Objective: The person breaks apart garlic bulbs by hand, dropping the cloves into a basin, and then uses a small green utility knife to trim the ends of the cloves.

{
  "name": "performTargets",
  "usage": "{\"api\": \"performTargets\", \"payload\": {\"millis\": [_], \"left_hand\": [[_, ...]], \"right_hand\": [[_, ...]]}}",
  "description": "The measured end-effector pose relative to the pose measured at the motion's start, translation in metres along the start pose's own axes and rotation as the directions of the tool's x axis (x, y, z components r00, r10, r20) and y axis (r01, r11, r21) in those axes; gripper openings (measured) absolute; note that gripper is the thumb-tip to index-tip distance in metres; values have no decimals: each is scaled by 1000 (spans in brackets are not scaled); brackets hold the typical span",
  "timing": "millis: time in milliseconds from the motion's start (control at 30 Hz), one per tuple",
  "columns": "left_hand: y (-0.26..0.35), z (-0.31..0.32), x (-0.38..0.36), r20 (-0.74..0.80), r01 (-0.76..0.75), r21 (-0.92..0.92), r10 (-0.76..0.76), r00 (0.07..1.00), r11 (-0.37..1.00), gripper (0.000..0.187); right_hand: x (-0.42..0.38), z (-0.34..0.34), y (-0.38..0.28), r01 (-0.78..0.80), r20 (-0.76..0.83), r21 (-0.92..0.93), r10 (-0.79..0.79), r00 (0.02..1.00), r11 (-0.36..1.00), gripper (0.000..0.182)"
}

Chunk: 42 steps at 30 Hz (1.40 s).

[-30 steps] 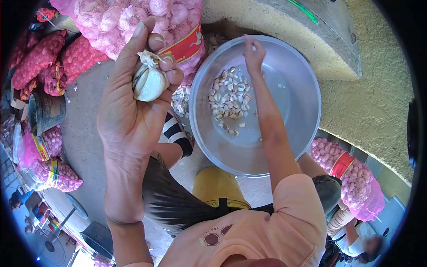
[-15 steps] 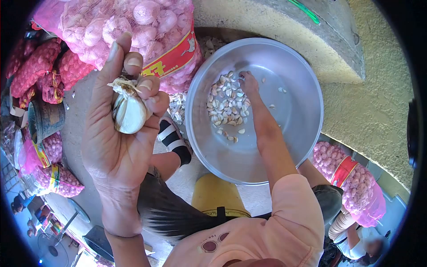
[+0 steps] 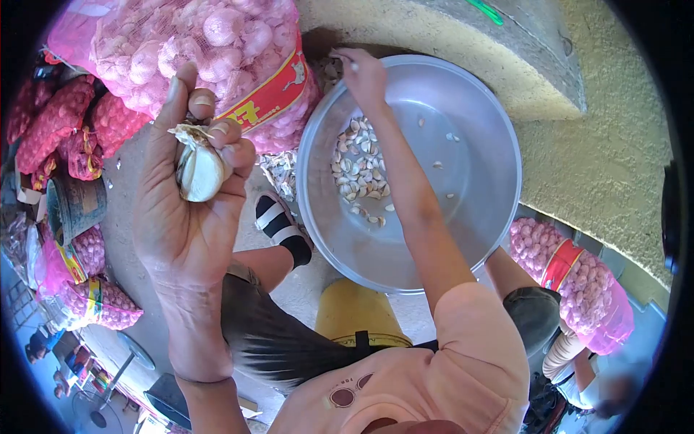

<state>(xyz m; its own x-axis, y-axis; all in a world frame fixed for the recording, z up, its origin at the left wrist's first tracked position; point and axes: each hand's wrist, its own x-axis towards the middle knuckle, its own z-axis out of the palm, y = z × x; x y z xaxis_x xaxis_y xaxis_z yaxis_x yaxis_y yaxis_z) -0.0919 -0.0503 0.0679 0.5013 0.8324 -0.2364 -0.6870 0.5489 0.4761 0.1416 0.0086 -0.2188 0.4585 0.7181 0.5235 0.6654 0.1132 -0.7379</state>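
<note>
My left hand (image 3: 191,195) is raised close to the camera, its fingers curled around part of a garlic bulb (image 3: 200,173). The bulb's pale cloves are exposed, with dry, frayed skin at the top. My right hand (image 3: 366,78) is over the far left rim of a large grey basin (image 3: 463,239). Its fingers are pinched together; what they hold, if anything, is too small to name. Loose garlic cloves (image 3: 356,166) lie in a pile on the basin's left side, and several single ones are scattered on its right.
A big pink mesh sack of garlic (image 3: 210,43) stands left of the basin, near garlic skins (image 3: 280,173) on the floor. More red sacks (image 3: 58,130) are at left, another sack (image 3: 571,282) at right. A yellow bucket (image 3: 358,311) is between my legs; a concrete ledge (image 3: 448,50) lies behind.
My right hand has moved from the cloves inside the basin up and left to its far rim. My left hand still holds the garlic bulb; the view has shifted slightly.
</note>
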Motion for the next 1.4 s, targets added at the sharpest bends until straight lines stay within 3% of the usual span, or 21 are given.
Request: {"api": "performTargets", "payload": {"millis": [33,100,200,233,267,300,367,400,467,533,633,767,867,967,1033,1100,1167,1200,1300,1367,1400], "left_hand": [[0,0,0,4,12,-4,-12,1000,1000,36],[0,1,1,-93,-18,32,21,995,999,31],[2,3,-1,-83,-18,44,22,996,999,31],[1,5,-1,-77,-16,43,19,997,999,31],[1,7,-2,-86,-25,56,30,996,998,31],[0,8,-3,-96,-31,68,37,995,997,31],[-1,8,-3,-78,-15,47,19,997,999,31],[-1,8,-3,-64,-4,25,5,998,1000,32],[-1,9,-3,-76,-6,46,9,997,999,32],[-1,7,-2,-80,-15,68,21,997,998,33],[-1,2,-1,25,0,73,-1,1000,997,44],[-4,6,0,8,15,73,-15,1000,997,43],[-3,3,1,-1,10,86,-10,1000,996,42],[-3,1,1,-10,11,97,-10,1000,995,42],[-4,2,0,-14,11,90,-10,1000,996,42],[-4,3,0,-11,-5,97,6,1000,995,43],[-5,1,1,-12,-3,98,4,1000,995,43],[-5,0,1,-16,-1,101,2,1000,995,42],[-6,5,1,-89,20,147,-7,996,989,39],[-5,4,3,-81,31,134,-20,996,991,37],[-5,2,5,-76,46,120,-37,996,992,35]], "right_hand": [[5,2,-2,-5,-4,-11,5,1000,1000,13],[17,2,-7,-135,352,-424,300,886,896,14],[17,-26,-7,-204,390,-284,307,868,937,14],[11,-32,1,-203,385,-287,307,870,936,14],[-1,-38,12,-235,182,-62,243,953,970,14],[-17,-46,28,-207,-44,164,216,975,965,15],[-60,-74,73,-368,-214,47,369,904,929,15],[-82,-95,94,-390,-212,-98,364,907,915,16],[-136,-130,145,-511,-185,-450,483,856,733,19],[-173,-164,179,-544,-143,-556,572,808,629,27],[-198,-183,209,-527,-173,-676,585,793,515,33],[-186,-190,224,-572,-98,-591,652,751,569,38],[-179,-186,233,-545,-98,-628,638,763,555,30],[-183,-183,248,-522,-15,-717,738,675,462,22],[-174,-172,227,-481,-1,-725,698,717,493,16],[-145,-143,191,-644,-162,-366,636,755,672,16],[-88,-118,106,-406,-192,-139,378,906,903,12],[-64,-100,90,-300,-151,-6,296,943,954,9],[-7,-55,19,-50,-36,227,60,998,973,7],[11,-24,16,102,5,41,-103,995,994,13],[16,-17,19,106,4,41,-106,994,994,13]]}}
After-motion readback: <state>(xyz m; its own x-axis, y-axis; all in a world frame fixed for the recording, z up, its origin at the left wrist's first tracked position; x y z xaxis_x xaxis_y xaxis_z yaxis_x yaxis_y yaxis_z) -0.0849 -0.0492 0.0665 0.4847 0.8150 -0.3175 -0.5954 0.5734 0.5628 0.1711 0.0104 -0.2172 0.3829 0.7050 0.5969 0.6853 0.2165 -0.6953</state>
